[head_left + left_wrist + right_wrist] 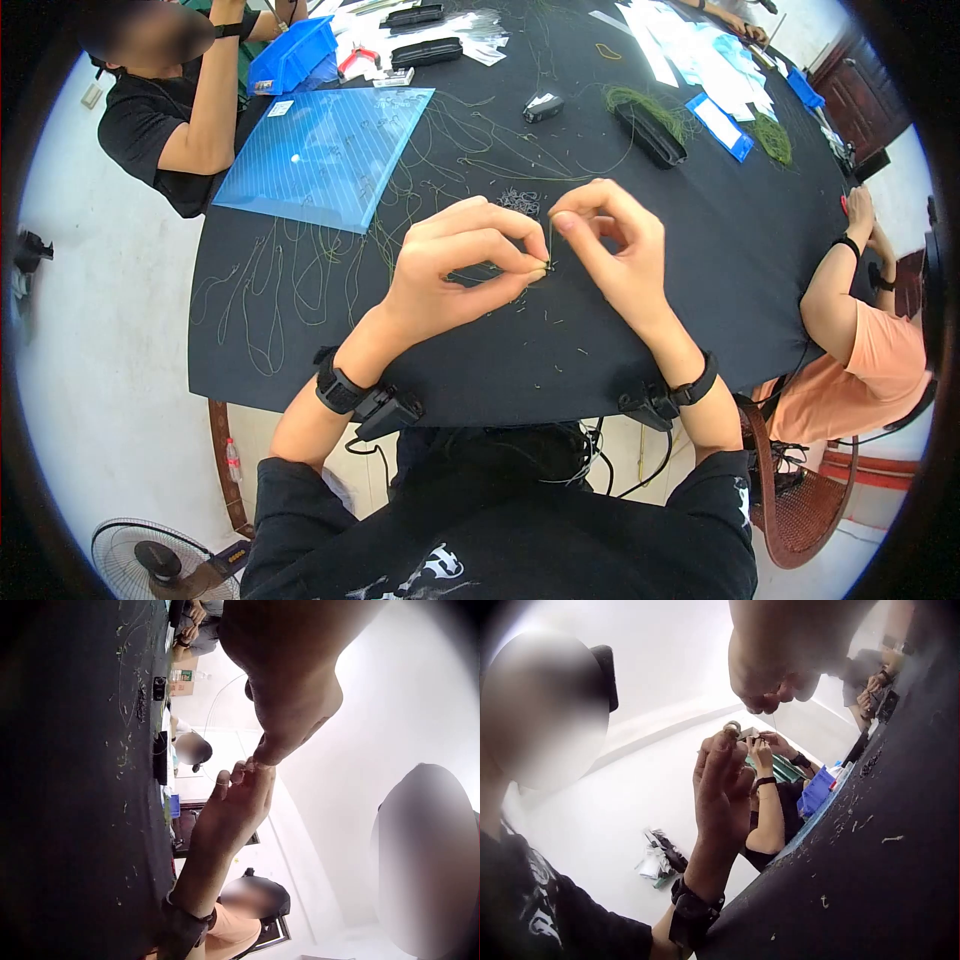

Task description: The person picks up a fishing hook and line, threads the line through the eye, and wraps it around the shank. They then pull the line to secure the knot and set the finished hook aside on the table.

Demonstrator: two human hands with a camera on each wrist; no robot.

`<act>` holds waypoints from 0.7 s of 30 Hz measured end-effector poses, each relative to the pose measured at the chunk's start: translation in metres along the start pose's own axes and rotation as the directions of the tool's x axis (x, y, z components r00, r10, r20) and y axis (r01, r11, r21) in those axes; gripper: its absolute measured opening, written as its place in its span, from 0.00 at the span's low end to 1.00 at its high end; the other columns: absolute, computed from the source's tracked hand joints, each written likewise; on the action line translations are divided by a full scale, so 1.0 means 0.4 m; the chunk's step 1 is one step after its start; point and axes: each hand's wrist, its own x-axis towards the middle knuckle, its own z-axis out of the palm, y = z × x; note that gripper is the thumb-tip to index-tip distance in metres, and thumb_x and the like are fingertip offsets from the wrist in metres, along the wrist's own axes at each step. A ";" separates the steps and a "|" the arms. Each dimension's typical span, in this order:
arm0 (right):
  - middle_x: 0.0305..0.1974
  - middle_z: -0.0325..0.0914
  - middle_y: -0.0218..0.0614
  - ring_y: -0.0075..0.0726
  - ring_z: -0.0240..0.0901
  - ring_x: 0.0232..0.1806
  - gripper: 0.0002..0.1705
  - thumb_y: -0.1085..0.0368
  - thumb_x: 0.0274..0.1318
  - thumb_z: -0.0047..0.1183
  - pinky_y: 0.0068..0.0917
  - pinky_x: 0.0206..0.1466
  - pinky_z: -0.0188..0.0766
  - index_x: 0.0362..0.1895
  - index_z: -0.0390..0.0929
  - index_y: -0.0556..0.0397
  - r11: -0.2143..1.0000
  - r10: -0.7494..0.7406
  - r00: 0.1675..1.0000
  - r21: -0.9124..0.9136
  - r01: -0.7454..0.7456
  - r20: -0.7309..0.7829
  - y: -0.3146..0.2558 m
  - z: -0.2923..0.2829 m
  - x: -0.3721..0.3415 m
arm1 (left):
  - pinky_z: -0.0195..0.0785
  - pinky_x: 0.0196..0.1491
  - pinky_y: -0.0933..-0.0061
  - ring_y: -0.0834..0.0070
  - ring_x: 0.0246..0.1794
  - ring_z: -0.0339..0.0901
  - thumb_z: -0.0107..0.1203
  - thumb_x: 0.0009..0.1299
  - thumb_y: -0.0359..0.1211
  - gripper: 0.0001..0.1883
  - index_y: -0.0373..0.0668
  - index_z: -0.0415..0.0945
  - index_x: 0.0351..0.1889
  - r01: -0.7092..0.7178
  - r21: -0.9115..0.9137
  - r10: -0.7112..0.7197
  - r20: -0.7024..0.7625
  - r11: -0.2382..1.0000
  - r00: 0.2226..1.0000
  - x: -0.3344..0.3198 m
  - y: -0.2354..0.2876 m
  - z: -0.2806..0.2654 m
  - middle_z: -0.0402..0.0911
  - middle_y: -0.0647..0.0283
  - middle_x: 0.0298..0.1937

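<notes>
In the head view my left hand (pixel 450 262) pinches a tiny dark piece (pixel 549 267) between thumb and index finger. My right hand (pixel 625 250) is beside it, thumb and index fingertips together on a thin greenish line (pixel 551 235) that runs down to the left fingertips. A pale loop (pixel 733 727) shows at the left hand's fingertips (pixel 724 742) in the right wrist view. Thin line (pixel 213 701) curves beside both hands in the left wrist view. The piece's exact shape is too small to tell.
Just beyond the hands lies a heap of small grey pieces (pixel 519 202). Loose line loops (pixel 265 300) and clippings cover parts of the black table (pixel 700 280). Farther off are a blue board (pixel 325 155), a blue bin (pixel 292 57) and black spools (pixel 650 135). People sit at both sides.
</notes>
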 end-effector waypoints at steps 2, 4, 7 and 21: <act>0.25 0.75 0.24 0.09 0.62 0.21 0.03 0.69 0.51 0.56 0.12 0.21 0.56 0.31 0.77 0.55 0.992 0.105 0.988 0.063 -0.112 0.109 0.016 0.007 -0.007 | 0.55 0.21 0.84 0.82 0.24 0.70 0.62 0.50 0.21 0.07 0.42 0.75 0.22 0.093 -0.033 -0.095 -0.063 0.995 0.993 -0.008 0.004 0.002 0.80 0.68 0.32; 0.23 0.74 0.24 0.08 0.61 0.20 0.03 0.70 0.51 0.57 0.11 0.20 0.55 0.30 0.76 0.56 0.974 0.166 0.969 0.121 -0.190 0.183 0.011 0.019 -0.015 | 0.50 0.19 0.85 0.85 0.24 0.68 0.62 0.50 0.21 0.07 0.43 0.76 0.23 0.174 -0.044 -0.178 -0.117 0.984 0.977 -0.010 0.007 -0.001 0.80 0.69 0.33; 0.20 0.72 0.23 0.08 0.59 0.18 0.05 0.70 0.48 0.58 0.12 0.19 0.55 0.28 0.76 0.56 0.969 0.184 0.952 0.120 -0.218 0.243 0.012 0.032 -0.029 | 0.41 0.17 0.87 0.90 0.25 0.65 0.61 0.52 0.22 0.07 0.44 0.77 0.23 0.244 -0.017 -0.243 -0.196 0.970 0.950 -0.012 0.003 -0.009 0.80 0.71 0.33; 0.23 0.71 0.27 0.16 0.55 0.17 0.04 0.73 0.46 0.57 0.18 0.20 0.52 0.29 0.77 0.54 0.994 -0.086 0.987 -0.056 0.094 0.132 -0.040 -0.010 -0.007 | 0.60 0.23 0.80 0.77 0.23 0.65 0.63 0.46 0.23 0.09 0.44 0.75 0.22 -0.017 0.294 0.026 -0.027 0.956 0.999 -0.004 -0.015 0.006 0.79 0.73 0.31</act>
